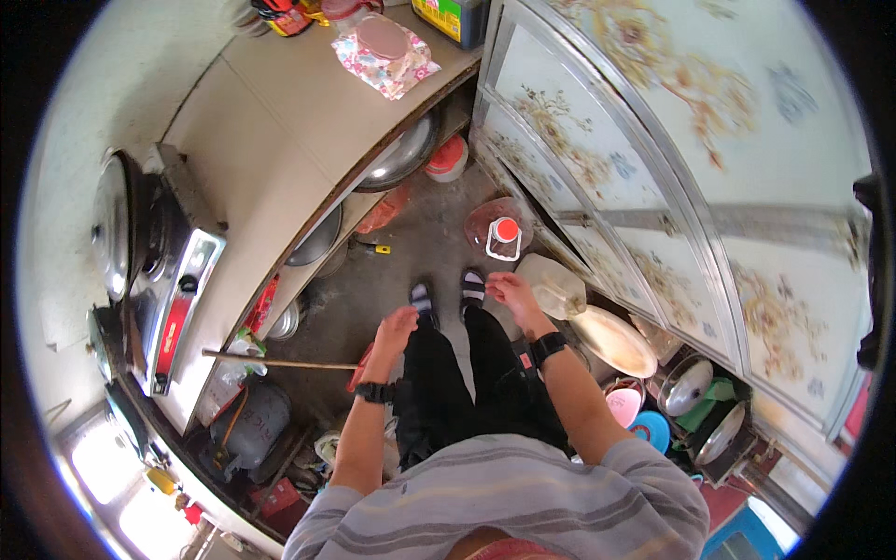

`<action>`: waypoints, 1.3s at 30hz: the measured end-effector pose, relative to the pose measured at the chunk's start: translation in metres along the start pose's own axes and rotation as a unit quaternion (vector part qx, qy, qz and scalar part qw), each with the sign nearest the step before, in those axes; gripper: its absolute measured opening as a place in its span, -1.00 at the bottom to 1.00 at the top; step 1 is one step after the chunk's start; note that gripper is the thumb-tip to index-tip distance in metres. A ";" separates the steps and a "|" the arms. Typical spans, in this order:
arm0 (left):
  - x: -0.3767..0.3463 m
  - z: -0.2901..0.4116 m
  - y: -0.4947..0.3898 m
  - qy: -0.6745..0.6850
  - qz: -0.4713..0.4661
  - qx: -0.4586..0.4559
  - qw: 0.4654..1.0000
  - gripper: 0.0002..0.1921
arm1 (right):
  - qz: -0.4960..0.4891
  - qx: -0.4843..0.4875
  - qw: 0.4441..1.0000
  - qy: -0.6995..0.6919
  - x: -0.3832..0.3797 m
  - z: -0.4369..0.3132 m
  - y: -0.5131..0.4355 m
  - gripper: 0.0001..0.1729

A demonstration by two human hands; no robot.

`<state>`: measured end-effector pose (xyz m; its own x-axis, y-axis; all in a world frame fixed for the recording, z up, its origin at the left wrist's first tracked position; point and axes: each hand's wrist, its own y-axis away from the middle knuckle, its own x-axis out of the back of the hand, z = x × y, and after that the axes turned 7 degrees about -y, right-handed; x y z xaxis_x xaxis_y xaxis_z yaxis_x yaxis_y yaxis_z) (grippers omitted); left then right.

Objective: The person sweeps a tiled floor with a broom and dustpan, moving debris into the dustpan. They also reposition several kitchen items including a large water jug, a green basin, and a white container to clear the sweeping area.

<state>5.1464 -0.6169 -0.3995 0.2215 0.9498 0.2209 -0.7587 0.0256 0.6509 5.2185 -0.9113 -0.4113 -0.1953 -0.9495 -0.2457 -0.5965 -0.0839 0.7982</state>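
Note:
Both hands hang in front of my body above the floor, apart from each other. My left hand [399,330] holds nothing that I can see, its fingers loosely bent over my left leg. Loosely curled too, my right hand [512,292] looks bare of any object. It appears nearest to a translucent plastic jug [553,283] on the floor. Just beyond stands a large clear plastic bottle [483,222] with a red cap and white handle. A wooden stick [294,362] reaches sideways from near my left forearm.
A counter [259,119] curves along the left, bearing a gas stove [171,315] and a lidded pan [115,224]. Below it are a wok [402,154] and a gas cylinder [252,427]. Flower-patterned cabinet doors [581,154] line the right, near an oval basin [616,339] and pot lids [686,385].

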 end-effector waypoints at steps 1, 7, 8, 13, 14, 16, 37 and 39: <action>-0.002 0.001 -0.036 -0.018 -0.005 -0.008 1.000 -0.74 | 0.020 -0.005 1.000 0.004 0.006 0.002 -0.018 -0.70; -0.044 -0.016 -0.251 0.057 -0.020 0.031 0.998 -0.65 | 0.178 -0.042 0.983 -0.026 0.053 0.038 -0.088 -0.70; -0.048 -0.021 -0.286 0.037 -0.030 -0.023 0.999 -0.60 | 0.193 -0.054 0.979 -0.026 0.059 0.044 -0.095 -0.70; -0.082 -0.060 -0.428 0.098 -0.070 0.103 0.987 -0.24 | 0.207 -0.050 0.975 -0.070 0.073 0.082 -0.109 -0.68; -0.081 -0.067 -0.457 -0.030 -0.071 0.034 0.996 -0.23 | 0.211 -0.058 0.972 -0.086 0.075 0.090 -0.110 -0.68; -0.092 -0.077 -0.506 -0.088 -0.035 0.049 0.994 -0.21 | 0.213 -0.061 0.967 -0.124 0.079 0.106 -0.114 -0.67; -0.091 -0.122 -0.588 0.339 0.137 0.088 0.927 -0.67 | 0.197 -0.071 0.964 -0.163 0.103 0.147 -0.130 -0.65; -0.092 -0.123 -0.581 0.341 0.137 0.112 0.923 -0.64 | 0.199 -0.068 0.965 -0.158 0.104 0.147 -0.129 -0.65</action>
<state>5.4921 -0.6810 -0.8873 -0.4546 0.8887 -0.0597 -0.5668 -0.2370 0.7890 5.1606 -0.9546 -0.6207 -0.6279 -0.7771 -0.0433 -0.3226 0.2092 0.9231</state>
